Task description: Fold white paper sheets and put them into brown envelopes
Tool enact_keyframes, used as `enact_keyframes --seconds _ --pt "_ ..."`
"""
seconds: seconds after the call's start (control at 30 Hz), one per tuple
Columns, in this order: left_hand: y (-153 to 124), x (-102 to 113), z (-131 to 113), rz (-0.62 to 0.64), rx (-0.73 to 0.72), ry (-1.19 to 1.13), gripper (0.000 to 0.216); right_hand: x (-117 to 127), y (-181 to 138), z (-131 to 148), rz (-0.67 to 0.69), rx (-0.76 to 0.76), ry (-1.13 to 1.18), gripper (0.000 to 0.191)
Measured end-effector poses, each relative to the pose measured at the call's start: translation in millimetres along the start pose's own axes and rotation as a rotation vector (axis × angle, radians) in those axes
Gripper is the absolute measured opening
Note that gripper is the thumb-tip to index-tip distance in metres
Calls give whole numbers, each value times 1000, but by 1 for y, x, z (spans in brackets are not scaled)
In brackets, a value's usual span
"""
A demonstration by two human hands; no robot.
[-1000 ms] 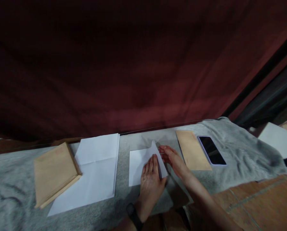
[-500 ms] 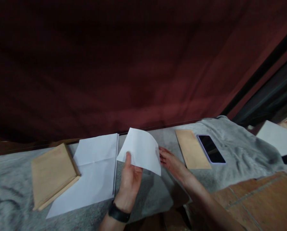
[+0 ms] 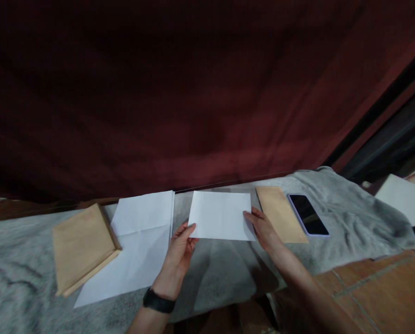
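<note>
A folded white sheet of paper is held up above the grey cloth between both hands. My left hand, with a black watch on its wrist, pinches the sheet's lower left corner. My right hand grips the sheet's right edge with thumb on top. The sheet hangs flat and level, its lower edge toward me.
A stack of white paper lies to the left, with a pile of brown envelopes beyond it. One brown envelope and a dark phone lie to the right. A dark red curtain hangs behind. A white sheet sits at far right.
The sheet was pressed flat on the cloth, then lifted by my left hand. Now both hands hold it up, turned level by its two sides.
</note>
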State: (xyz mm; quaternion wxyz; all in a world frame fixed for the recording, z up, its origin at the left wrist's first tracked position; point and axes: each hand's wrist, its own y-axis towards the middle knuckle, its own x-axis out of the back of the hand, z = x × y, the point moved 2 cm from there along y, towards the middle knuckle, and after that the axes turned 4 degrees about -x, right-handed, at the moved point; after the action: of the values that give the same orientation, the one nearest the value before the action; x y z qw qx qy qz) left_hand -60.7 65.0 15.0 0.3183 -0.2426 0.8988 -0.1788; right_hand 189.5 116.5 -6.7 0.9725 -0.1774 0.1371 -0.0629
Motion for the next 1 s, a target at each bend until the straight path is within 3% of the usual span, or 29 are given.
enact_keyframes --seconds 0.23,0.47,0.6,0.7,0.77,0.9,1.0 --pt "0 9 -1 76 36 177 37 10 6 2 -35 87 -254 38" --pt "18 15 2 95 -235 504 60 9 7 2 -51 186 -601 20" --pt "28 21 9 149 -324 678 71 15 -1 4 -167 233 -804 30" --pt "28 22 9 179 -414 883 69 11 -8 7 -255 397 -1091 35" --pt "24 21 6 174 -492 1077 66 1 -12 5 -217 568 -1218 35" --pt "11 14 3 69 -624 1480 60 -26 -22 -14 8 821 -1226 41" --pt "2 6 8 9 -902 1684 54 -39 -30 -33 76 886 -1354 47"
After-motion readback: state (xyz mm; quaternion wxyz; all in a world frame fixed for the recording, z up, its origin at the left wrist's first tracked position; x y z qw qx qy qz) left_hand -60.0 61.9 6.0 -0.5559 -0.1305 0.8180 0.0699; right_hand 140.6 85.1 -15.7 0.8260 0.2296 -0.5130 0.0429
